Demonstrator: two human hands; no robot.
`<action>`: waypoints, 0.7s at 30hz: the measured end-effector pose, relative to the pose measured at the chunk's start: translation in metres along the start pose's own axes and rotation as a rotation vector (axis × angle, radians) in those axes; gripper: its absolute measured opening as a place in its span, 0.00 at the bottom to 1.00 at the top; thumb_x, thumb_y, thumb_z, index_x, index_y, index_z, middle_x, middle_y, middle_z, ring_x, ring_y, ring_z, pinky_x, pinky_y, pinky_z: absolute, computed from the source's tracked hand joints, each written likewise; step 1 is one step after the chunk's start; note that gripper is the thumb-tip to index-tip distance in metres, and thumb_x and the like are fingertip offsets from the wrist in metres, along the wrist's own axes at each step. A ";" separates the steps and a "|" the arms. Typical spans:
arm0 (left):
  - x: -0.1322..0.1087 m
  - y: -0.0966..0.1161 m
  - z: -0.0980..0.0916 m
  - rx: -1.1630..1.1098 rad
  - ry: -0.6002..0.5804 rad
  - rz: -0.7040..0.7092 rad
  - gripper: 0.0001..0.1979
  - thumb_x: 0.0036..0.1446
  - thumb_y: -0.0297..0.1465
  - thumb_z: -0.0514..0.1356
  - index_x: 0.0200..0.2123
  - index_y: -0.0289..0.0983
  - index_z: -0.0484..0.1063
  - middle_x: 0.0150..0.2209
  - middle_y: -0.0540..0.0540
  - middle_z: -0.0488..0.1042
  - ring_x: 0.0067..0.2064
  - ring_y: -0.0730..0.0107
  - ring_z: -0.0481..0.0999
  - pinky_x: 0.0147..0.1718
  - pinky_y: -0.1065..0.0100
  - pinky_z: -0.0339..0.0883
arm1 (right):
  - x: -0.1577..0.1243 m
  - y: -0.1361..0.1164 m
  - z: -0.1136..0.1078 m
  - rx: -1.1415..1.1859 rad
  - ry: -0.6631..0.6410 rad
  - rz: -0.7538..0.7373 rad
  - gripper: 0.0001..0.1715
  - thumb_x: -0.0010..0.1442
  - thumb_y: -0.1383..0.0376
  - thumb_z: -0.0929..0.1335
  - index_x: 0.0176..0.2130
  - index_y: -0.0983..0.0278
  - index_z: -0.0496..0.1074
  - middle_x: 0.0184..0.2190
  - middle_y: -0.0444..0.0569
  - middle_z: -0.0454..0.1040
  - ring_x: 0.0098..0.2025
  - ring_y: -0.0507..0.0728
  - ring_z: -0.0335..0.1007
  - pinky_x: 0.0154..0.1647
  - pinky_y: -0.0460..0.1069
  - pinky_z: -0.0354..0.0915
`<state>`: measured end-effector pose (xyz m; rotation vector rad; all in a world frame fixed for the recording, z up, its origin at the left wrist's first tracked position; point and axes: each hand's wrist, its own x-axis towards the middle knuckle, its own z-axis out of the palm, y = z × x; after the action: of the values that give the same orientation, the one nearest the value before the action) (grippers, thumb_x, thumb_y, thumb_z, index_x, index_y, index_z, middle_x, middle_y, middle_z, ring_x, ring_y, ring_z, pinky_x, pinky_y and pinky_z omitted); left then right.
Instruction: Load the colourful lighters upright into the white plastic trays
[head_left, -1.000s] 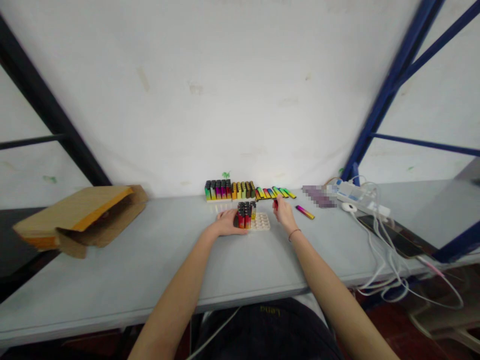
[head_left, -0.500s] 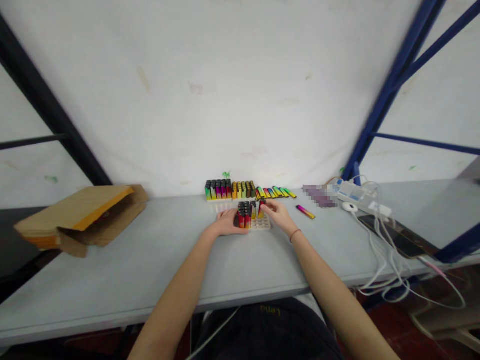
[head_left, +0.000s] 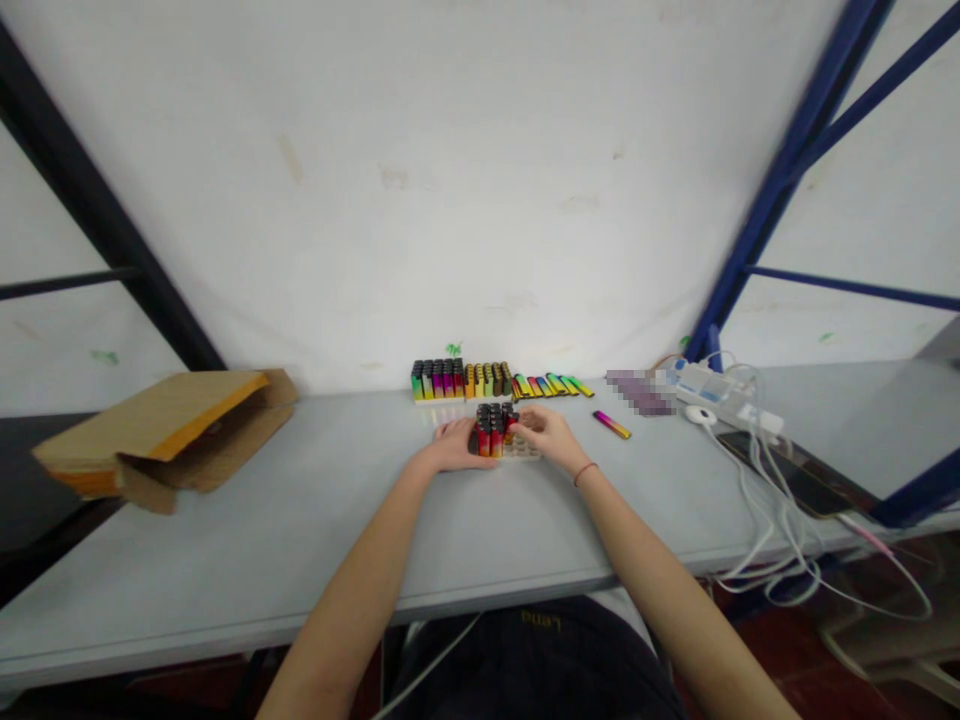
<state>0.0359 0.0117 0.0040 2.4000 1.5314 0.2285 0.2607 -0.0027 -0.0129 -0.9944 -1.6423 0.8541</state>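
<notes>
A small cream tray [head_left: 517, 452] with round holes lies on the grey table, and several colourful lighters [head_left: 489, 428] stand upright in its left part. My left hand [head_left: 454, 444] rests against the tray's left side, fingers curled on it. Over the tray's right part, my right hand [head_left: 544, 432] pinches a red lighter [head_left: 513, 423] just beside the standing ones. A loose pink and yellow lighter [head_left: 611, 425] lies on the table to the right.
A row of standing lighters [head_left: 459, 380] and several lying ones [head_left: 551, 385] sit by the wall. An open cardboard box [head_left: 161, 432] is at the left. A power strip [head_left: 709, 385], white cables [head_left: 765, 500] and a dark phone [head_left: 787, 470] lie at the right.
My right hand carried a red lighter from near the lying lighters leftward to the tray, down among the standing ones. My left hand stayed at the tray.
</notes>
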 end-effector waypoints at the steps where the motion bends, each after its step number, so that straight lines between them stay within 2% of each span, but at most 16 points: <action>1: 0.000 0.000 0.000 -0.001 0.004 0.000 0.47 0.42 0.57 0.65 0.61 0.38 0.64 0.59 0.39 0.71 0.61 0.42 0.68 0.62 0.51 0.58 | 0.000 0.000 0.000 -0.032 0.009 -0.005 0.20 0.53 0.52 0.73 0.39 0.64 0.73 0.34 0.50 0.79 0.35 0.57 0.77 0.39 0.52 0.72; 6: 0.000 -0.002 0.000 0.003 -0.008 -0.001 0.48 0.42 0.58 0.64 0.61 0.37 0.64 0.59 0.38 0.71 0.62 0.41 0.67 0.62 0.51 0.58 | 0.000 -0.002 -0.002 -0.151 0.044 -0.020 0.18 0.55 0.53 0.71 0.39 0.64 0.73 0.32 0.48 0.78 0.31 0.55 0.74 0.35 0.50 0.70; 11: 0.000 -0.001 0.000 0.014 -0.012 -0.008 0.47 0.43 0.58 0.64 0.61 0.37 0.64 0.59 0.39 0.71 0.62 0.43 0.67 0.62 0.52 0.57 | -0.002 -0.005 0.001 -0.182 -0.019 -0.025 0.20 0.55 0.52 0.71 0.40 0.65 0.73 0.31 0.48 0.77 0.28 0.53 0.72 0.33 0.49 0.68; 13: 0.000 -0.001 0.000 0.015 -0.014 -0.011 0.46 0.43 0.58 0.64 0.60 0.37 0.64 0.59 0.39 0.71 0.62 0.43 0.67 0.62 0.52 0.57 | -0.001 -0.009 -0.002 -0.213 -0.016 -0.025 0.22 0.54 0.52 0.72 0.42 0.65 0.73 0.32 0.48 0.78 0.30 0.54 0.72 0.33 0.49 0.68; 15: 0.000 0.000 -0.001 0.011 -0.015 -0.008 0.45 0.43 0.58 0.64 0.59 0.38 0.65 0.58 0.39 0.72 0.61 0.43 0.68 0.62 0.52 0.58 | 0.000 -0.012 -0.011 -0.299 0.069 -0.016 0.20 0.58 0.53 0.69 0.44 0.65 0.74 0.36 0.51 0.79 0.35 0.56 0.73 0.39 0.51 0.69; 17: 0.000 0.000 -0.002 0.003 -0.018 -0.001 0.45 0.43 0.58 0.64 0.59 0.38 0.65 0.58 0.40 0.73 0.61 0.43 0.69 0.62 0.52 0.58 | 0.000 -0.013 -0.027 -0.482 0.251 0.059 0.18 0.64 0.57 0.64 0.43 0.66 0.76 0.42 0.56 0.78 0.44 0.60 0.73 0.48 0.54 0.67; 19: -0.001 0.001 -0.004 -0.006 -0.021 0.005 0.44 0.43 0.57 0.65 0.59 0.37 0.66 0.58 0.39 0.73 0.61 0.44 0.69 0.62 0.52 0.58 | -0.001 -0.010 -0.045 -0.745 0.467 0.254 0.19 0.65 0.64 0.61 0.47 0.68 0.76 0.49 0.62 0.76 0.53 0.65 0.69 0.55 0.58 0.63; 21: -0.002 0.002 -0.005 -0.014 -0.020 0.007 0.44 0.43 0.56 0.66 0.59 0.37 0.66 0.58 0.39 0.72 0.61 0.44 0.68 0.62 0.52 0.58 | -0.004 -0.004 -0.061 -0.937 0.567 0.474 0.22 0.62 0.67 0.62 0.53 0.69 0.73 0.56 0.65 0.70 0.60 0.69 0.62 0.57 0.62 0.60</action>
<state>0.0352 0.0103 0.0091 2.3903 1.5080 0.2158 0.3190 -0.0041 0.0048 -2.1016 -1.2869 -0.0163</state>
